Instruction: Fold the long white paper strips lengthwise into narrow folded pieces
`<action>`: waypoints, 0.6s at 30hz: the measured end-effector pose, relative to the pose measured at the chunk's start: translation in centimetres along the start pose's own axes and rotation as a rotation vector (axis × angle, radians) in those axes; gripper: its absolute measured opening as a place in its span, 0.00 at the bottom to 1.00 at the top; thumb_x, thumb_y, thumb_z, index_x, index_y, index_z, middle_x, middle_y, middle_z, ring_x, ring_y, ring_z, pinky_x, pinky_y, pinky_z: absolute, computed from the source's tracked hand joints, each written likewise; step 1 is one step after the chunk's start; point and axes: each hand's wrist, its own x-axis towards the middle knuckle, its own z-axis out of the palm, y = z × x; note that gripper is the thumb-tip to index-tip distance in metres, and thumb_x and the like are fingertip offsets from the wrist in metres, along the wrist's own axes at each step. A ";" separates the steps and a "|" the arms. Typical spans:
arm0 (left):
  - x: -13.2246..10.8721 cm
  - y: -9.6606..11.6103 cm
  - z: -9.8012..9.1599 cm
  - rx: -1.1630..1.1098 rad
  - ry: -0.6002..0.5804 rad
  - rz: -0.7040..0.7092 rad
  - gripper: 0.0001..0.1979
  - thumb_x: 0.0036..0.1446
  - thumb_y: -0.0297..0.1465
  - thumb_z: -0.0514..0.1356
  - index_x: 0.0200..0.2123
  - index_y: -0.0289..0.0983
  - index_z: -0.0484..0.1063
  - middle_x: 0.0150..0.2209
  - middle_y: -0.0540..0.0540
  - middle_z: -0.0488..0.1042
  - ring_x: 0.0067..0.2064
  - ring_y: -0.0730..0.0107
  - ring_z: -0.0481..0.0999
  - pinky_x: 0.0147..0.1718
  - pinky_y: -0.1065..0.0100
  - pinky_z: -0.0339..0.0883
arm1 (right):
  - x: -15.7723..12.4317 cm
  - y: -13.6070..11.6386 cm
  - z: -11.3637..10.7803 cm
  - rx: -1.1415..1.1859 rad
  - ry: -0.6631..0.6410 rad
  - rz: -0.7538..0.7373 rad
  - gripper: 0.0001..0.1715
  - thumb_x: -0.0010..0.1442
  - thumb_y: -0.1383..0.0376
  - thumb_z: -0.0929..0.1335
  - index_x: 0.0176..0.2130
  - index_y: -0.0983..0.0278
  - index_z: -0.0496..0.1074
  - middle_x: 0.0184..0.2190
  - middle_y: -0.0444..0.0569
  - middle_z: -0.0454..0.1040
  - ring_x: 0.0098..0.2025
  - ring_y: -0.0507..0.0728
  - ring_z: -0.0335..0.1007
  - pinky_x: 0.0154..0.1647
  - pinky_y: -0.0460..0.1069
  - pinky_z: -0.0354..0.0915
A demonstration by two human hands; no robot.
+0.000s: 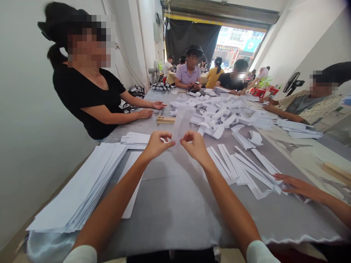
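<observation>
White sheets (82, 190) lie stacked at lower left on the grey table (175, 204). At mid-frame the left hand (157, 143) and right hand (195, 145) each pinch, thumb to forefinger, the lower edge of a see-through paper strip (182, 122) held upright. The step looks like parting or folding that edge, which calls for a light, even pull.

No words, no numbers clear enough to read. Far shop signs (226, 48) outside doorway too small, blurry.
</observation>
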 end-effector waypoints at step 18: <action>-0.2 -3.4 -0.3 0.568 -0.319 -0.252 0.09 0.51 0.26 0.68 0.38 0.37 0.81 0.39 0.43 0.83 0.42 0.58 0.83 0.38 0.66 0.70 | -1.6 0.2 -0.1 -0.679 -0.676 0.172 0.21 0.65 0.75 0.68 0.56 0.66 0.75 0.54 0.60 0.79 0.53 0.63 0.77 0.43 0.49 0.65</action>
